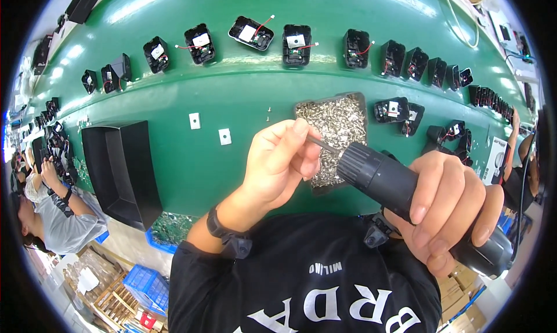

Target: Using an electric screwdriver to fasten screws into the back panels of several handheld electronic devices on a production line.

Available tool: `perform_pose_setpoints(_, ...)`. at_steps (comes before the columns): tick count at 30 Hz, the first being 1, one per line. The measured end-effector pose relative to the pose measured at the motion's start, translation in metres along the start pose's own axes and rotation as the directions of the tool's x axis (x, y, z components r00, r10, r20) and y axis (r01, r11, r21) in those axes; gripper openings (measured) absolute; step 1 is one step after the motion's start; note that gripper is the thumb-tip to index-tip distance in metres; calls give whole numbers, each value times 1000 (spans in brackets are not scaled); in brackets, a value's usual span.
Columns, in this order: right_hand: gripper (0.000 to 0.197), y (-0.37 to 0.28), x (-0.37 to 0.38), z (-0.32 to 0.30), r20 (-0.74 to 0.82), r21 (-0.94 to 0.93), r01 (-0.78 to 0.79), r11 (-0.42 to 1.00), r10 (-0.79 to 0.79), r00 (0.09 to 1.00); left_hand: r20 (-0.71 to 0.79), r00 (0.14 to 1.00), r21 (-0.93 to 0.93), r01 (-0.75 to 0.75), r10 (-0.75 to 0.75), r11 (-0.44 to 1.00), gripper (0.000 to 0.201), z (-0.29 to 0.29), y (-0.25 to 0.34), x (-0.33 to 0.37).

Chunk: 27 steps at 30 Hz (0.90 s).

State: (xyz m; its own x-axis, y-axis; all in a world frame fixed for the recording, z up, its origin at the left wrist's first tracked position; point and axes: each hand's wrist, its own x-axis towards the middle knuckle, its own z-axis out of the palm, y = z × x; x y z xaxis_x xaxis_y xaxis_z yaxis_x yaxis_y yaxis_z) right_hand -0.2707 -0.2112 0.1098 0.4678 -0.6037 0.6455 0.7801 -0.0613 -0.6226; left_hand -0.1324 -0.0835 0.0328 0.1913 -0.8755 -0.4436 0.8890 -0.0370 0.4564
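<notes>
My right hand (pixel 449 208) is wrapped round a black electric screwdriver (pixel 380 179), its ribbed nose pointing up and to the left. My left hand (pixel 278 159) pinches the end of the thin screwdriver bit (pixel 324 145) between thumb and fingers. Whether a screw sits at that tip is hidden by the fingers. Under the bit stands a dark square tray (pixel 365 133) heaped with small silvery screws (pixel 336 117). Two small white square plates, a farther one (pixel 195 122) and a nearer one (pixel 225 137), lie left of it, close to a couple of loose screws (pixel 268 109).
Along the far side of the green bench (pixel 243 89) stand several open black housings (pixel 297 46) with wires. More housings (pixel 391 109) lie right of the tray. A large black bin (pixel 119 170) stands at the left. Another person (pixel 64 211) works at the far left.
</notes>
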Motion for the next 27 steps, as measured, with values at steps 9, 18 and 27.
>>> perform_pose_setpoints(9, 37, 0, 8, 1, 87, -6, -48, 999, 48, 995, -43, 999, 224, -14, 24, 975, 31, -1, 4, 0)
perform_pose_setpoints(18, 41, 8, 44, -13, 225, -15, -129, 992, 129, 966, 202, 966, 455, -239, 162, 858, 39, -14, 33, 20)
perform_pose_setpoints(27, 46, 101, 70, -48, 215, -201, -78, 976, 121, 969, 717, 668, 569, -396, 199, -720, 82, -28, 98, 115)
